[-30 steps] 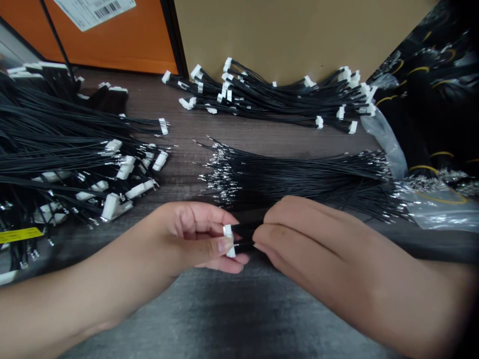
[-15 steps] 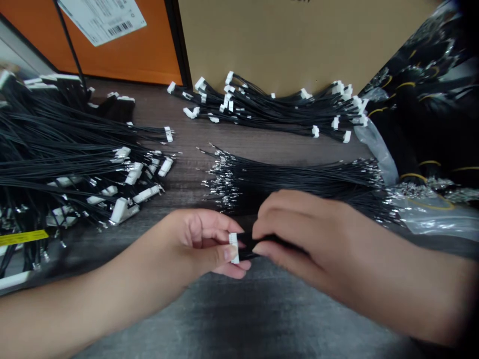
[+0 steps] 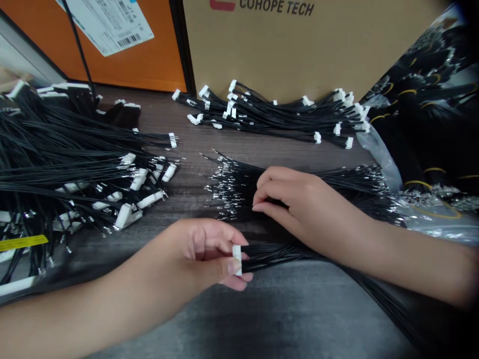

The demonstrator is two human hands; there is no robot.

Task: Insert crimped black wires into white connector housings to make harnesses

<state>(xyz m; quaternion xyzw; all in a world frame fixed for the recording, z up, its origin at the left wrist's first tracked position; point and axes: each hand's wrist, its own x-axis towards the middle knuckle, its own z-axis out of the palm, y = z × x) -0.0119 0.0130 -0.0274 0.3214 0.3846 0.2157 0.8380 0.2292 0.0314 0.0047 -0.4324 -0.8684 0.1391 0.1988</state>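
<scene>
My left hand (image 3: pixel 211 257) pinches a white connector housing (image 3: pixel 237 260) between thumb and fingers. A bundle of black wires (image 3: pixel 277 254) runs from the connector's right side, passes under my right forearm and trails off toward the lower right. Above it, my right hand (image 3: pixel 286 194) is over a heap of loose black wires (image 3: pixel 337 175) with crimped silvery terminals (image 3: pixel 224 184) at their ends. Its thumb and fingertips are closed together among the wires. Whether a wire is caught between them cannot be made out.
Wires with white connectors (image 3: pixel 139 178) are heaped at the left, beside a yellow strip (image 3: pixel 22 243). Short connector cables (image 3: pixel 277 112) lie along a cardboard box (image 3: pixel 292 50); an orange box (image 3: pixel 123 65) stands beside it. Banded wire bundles (image 3: pixel 415 144) and clear plastic (image 3: pixel 437 224) are at the right.
My right hand has let go of the wires by the connector and moved up to the loose wire heap. My left hand keeps hold of the connector. The view has tilted slightly upward.
</scene>
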